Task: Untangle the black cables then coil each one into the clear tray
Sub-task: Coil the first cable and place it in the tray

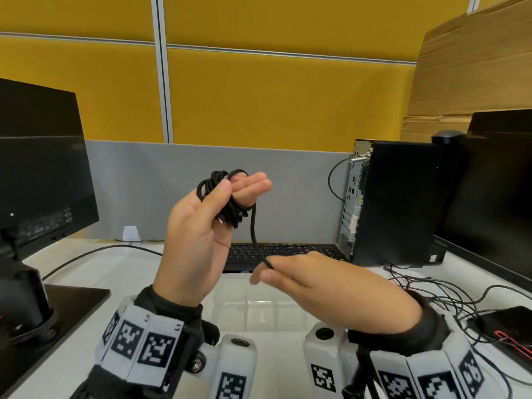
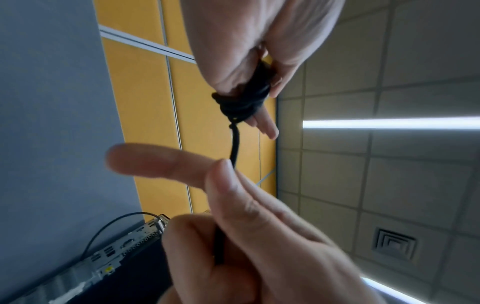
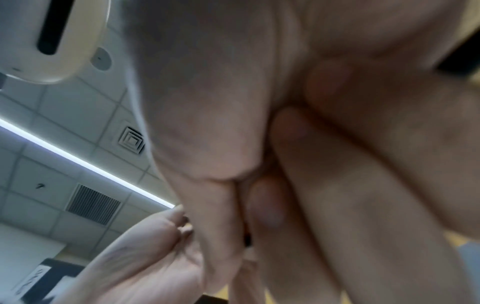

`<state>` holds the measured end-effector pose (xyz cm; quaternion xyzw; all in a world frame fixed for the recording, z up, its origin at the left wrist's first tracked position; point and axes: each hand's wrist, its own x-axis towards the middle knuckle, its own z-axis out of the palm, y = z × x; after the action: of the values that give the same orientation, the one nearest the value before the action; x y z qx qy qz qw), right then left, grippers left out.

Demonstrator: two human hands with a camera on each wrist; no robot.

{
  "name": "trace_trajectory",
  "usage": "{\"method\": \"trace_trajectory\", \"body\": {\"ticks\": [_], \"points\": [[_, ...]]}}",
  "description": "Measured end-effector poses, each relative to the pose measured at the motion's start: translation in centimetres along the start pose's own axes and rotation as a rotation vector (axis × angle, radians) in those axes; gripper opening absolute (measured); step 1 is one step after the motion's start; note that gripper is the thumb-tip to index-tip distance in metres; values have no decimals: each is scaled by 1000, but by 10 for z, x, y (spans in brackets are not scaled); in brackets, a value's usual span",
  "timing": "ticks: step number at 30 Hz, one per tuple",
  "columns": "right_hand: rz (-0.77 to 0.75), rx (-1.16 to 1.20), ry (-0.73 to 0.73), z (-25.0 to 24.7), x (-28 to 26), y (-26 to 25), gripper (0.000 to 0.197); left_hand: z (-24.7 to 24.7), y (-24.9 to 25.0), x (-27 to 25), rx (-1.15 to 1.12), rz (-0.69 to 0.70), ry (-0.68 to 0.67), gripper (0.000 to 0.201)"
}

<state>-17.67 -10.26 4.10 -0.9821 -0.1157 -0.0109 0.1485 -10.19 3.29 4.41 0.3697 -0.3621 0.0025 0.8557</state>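
Observation:
My left hand is raised above the desk, with a black cable wound in a coil around its fingers and the thumb pressed on the coil. From the coil a free tail hangs down to my right hand, which pinches it between thumb and fingers. In the left wrist view the coil sits on the left hand, and the right hand pinches the tail. The clear tray lies on the desk under both hands. The right wrist view is blurred skin.
A keyboard lies behind the tray and a PC tower stands at the right. Monitors stand at the left and right. A tangle of thin wires spreads over the desk at the right.

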Motion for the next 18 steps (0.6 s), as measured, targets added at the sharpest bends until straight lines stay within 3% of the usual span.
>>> {"method": "trace_trajectory", "body": {"ticks": [4,7,12,18], "points": [[-45,72,-26,1,5,-5,38,1,3,-5,-6,-82,-33,24],[-88,215,256,-12,2,8,42,-4,11,-2,152,-39,-19,23],[-209,244,810,-16,1,16,20,-10,3,-1,381,-121,-159,52],[-298,207,1064,-15,3,14,24,-7,4,-9,435,-231,-437,32]]}}
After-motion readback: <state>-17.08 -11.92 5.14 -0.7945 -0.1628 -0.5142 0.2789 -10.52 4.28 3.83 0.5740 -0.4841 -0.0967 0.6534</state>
